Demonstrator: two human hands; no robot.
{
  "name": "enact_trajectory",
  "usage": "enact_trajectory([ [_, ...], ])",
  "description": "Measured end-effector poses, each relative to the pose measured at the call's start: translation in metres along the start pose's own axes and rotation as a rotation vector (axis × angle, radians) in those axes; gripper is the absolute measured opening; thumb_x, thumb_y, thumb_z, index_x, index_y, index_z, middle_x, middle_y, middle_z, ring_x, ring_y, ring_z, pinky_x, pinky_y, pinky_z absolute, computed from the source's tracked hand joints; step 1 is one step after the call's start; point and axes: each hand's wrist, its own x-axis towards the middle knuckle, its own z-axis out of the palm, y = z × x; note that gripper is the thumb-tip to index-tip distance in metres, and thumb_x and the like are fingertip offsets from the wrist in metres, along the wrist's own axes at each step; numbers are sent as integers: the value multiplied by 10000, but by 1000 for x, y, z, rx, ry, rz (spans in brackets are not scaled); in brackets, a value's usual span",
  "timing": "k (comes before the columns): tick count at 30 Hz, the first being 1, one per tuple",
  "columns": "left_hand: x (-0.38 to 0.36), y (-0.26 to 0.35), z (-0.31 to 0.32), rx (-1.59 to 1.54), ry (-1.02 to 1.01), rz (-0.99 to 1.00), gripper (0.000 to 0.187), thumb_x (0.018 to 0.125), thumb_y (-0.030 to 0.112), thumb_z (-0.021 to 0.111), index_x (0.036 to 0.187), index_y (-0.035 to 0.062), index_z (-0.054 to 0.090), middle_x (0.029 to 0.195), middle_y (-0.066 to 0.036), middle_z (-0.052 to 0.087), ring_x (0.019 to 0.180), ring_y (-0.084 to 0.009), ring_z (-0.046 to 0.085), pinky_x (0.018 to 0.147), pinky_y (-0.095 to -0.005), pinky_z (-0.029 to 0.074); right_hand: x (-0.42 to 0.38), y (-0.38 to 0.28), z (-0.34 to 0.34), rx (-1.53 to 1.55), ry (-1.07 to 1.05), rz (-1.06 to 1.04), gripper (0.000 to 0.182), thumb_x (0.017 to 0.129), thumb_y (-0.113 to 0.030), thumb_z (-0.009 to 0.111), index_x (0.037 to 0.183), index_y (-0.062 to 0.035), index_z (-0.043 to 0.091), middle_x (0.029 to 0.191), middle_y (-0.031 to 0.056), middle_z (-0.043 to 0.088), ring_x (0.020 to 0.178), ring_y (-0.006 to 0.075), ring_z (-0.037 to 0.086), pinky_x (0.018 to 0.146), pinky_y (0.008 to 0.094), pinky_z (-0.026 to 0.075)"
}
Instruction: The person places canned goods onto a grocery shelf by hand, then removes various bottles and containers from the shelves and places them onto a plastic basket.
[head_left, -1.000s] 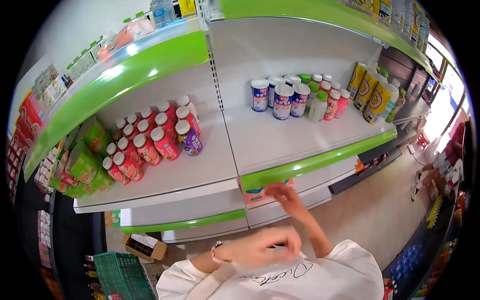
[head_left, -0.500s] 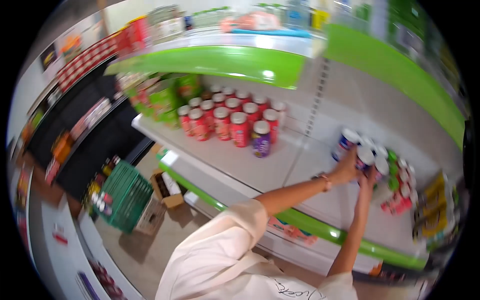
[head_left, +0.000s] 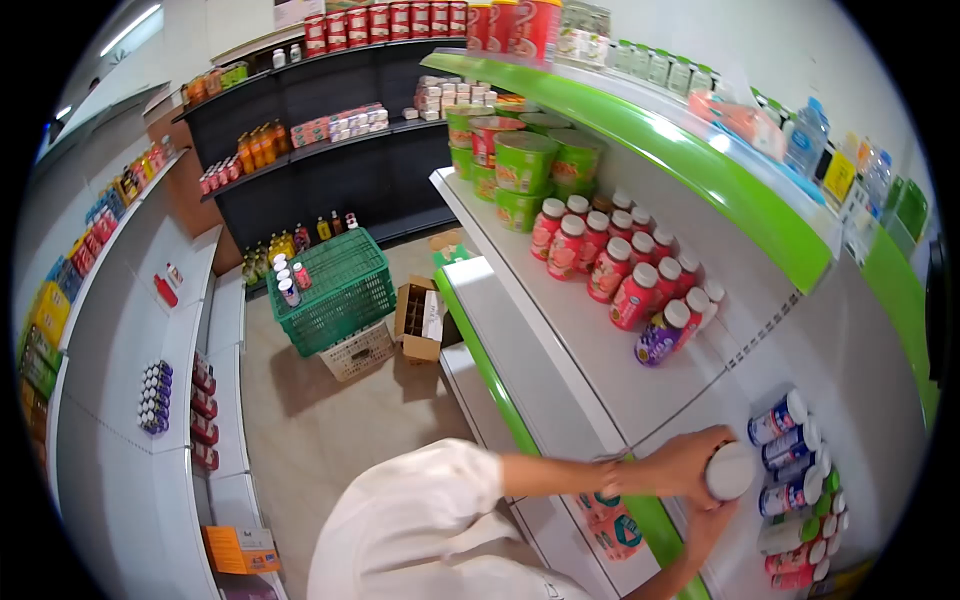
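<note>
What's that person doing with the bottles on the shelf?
A person in a white top is at a shop shelf with a green edge. Their left hand is wrapped around a white-capped bottle standing on the shelf, beside a row of blue and white bottles. The right hand reaches up just below it. Farther along stand red bottles, and a green basket sits on the floor.

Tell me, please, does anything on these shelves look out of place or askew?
One thing stands out: a single purple bottle stands at the front of the red bottles, the only one of its colour in that group. Otherwise nothing looks spilled or damaged. The left hand grips a white-capped bottle beside the blue-labelled bottles.
</note>
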Motion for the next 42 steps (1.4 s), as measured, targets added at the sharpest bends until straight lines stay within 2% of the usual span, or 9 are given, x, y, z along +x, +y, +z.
enact_trajectory([
  [11,-220,33,-162,634,1037,336,436,749,248,773,1099,62,589,961,-96,601,900,-300,584,862,-366,452,-44,-143,283,494,-712,-10,625,631,-100,829,1170,28,541,1033,73,624,931,160,594,834,314,493],
  [18,-321,2,-218,-112,165,-596,390,960,350,536,1093,-16,548,995,-120,603,930,-217,571,813,-302,436,-77,-327,471,756,-1143,-121,719,601,-144,864,1209,4,509,1082,90,639,992,171,601,895,322,478],
  [21,-348,-27,-209,183,395,-357,442,963,357,542,1205,-7,472,1104,-97,573,1033,-155,527,879,-287,416,-101,-372,543,816,-1243,-306,767,599,-194,863,1241,-10,487,1108,95,632,1037,177,589,926,330,462],
  [24,-351,-34,-230,-639,279,-403,494,964,353,553,1276,3,397,1172,-60,535,1103,-106,472,924,-266,395,-109,-405,589,882,-1323,-393,766,591,-215,858,1239,-22,498,1104,100,635,1019,178,596,918,324,466],
  [28,-363,-21,-266,-604,369,-418,278,918,195,624,1095,-16,589,1162,-51,545,1076,-110,485,940,-266,382,-122,-441,642,869,-1336,-415,773,574,-219,863,1234,-24,511,1110,104,632,1001,184,603,907,328,476],
  [30,-374,6,-278,-441,545,-3,158,874,118,651,974,-3,671,1086,-78,577,1063,-181,510,971,-330,374,-135,-454,668,863,-1311,-511,756,578,-223,870,1221,-31,521,1105,93,631,992,173,601,898,318,481],
  [33,-385,59,-302,-1289,364,-134,290,756,112,740,994,-36,665,979,-110,627,979,-240,584,912,-345,425,-159,-471,702,902,-1397,-629,781,536,-313,876,1188,-43,542,1059,121,650,953,203,630,864,315,499],
  [38,-363,50,-294,-1088,-171,519,432,764,8,642,1157,-138,537,1085,-184,603,988,-275,579,857,-366,454,-221,-519,718,712,-1412,-781,855,489,-455,854,1177,-38,564,1056,177,663,959,303,653,829,354,516],
  [42,-353,67,-245,-1485,119,771,456,763,-5,523,1184,-181,505,930,-215,602,853,-306,577,732,-368,461,-252,-540,703,734,-1487,-837,764,509,-471,839,1091,-29,614,1024,176,675,962,300,657,822,349,521],
])
